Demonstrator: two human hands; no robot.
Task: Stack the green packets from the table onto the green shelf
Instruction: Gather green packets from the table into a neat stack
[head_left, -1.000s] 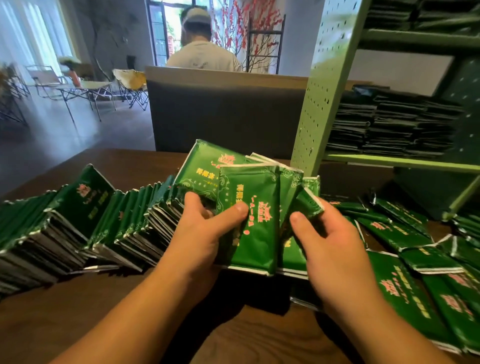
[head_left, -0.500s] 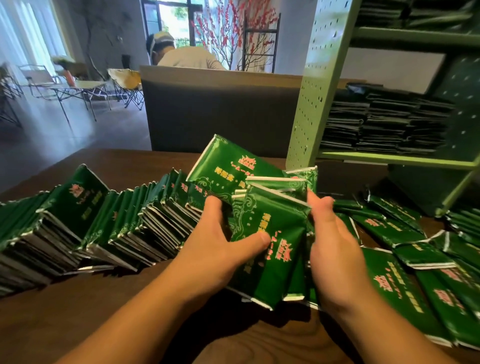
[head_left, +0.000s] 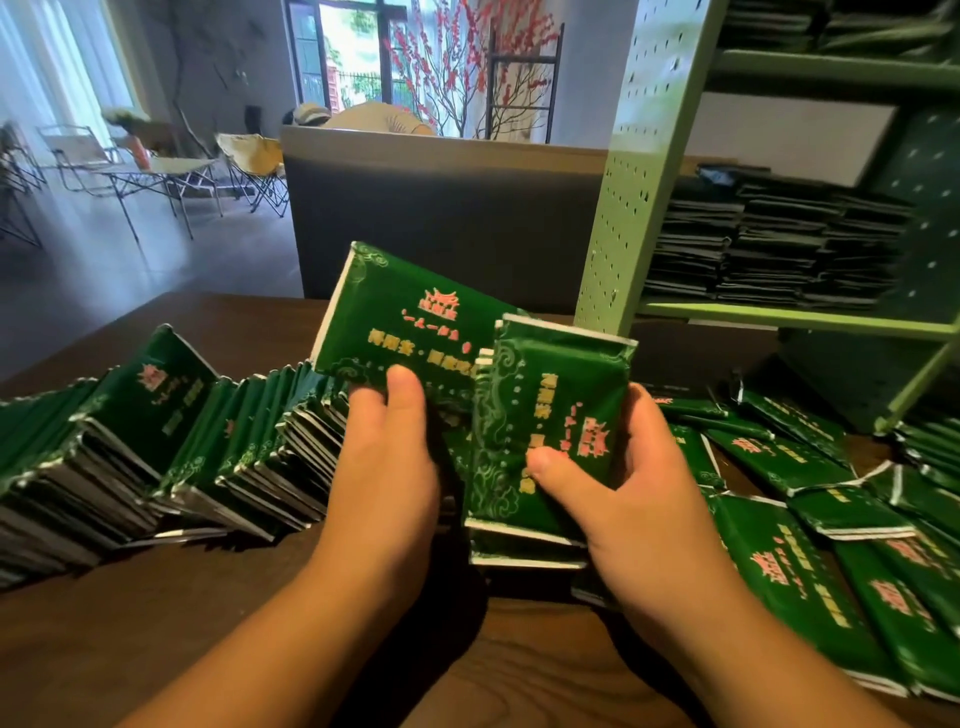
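Observation:
My right hand (head_left: 634, 483) grips a small bundle of green packets (head_left: 545, 415) held upright above the table, thumb across the front one. My left hand (head_left: 387, 457) holds a tilted green packet (head_left: 410, 322) at the end of a long leaning row of green packets (head_left: 171, 447), which runs off to the left. More packets (head_left: 810, 551) lie loose and flat on the table at the right. The green shelf (head_left: 779, 317) stands at the back right, with dark stacks of packets (head_left: 769, 244) on its lower board.
The dark wooden table (head_left: 156, 639) extends toward me. Behind it stands a grey partition (head_left: 441, 218), and a person (head_left: 374, 117) sits beyond it. Folding chairs (head_left: 156, 166) stand far left on the floor. The shelf's perforated upright (head_left: 628, 171) rises just right of the held packets.
The packets have split between my hands: the right hand now holds its own upright bundle with the thumb in front, and the left hand has shifted left onto the tilted packet at the row's end.

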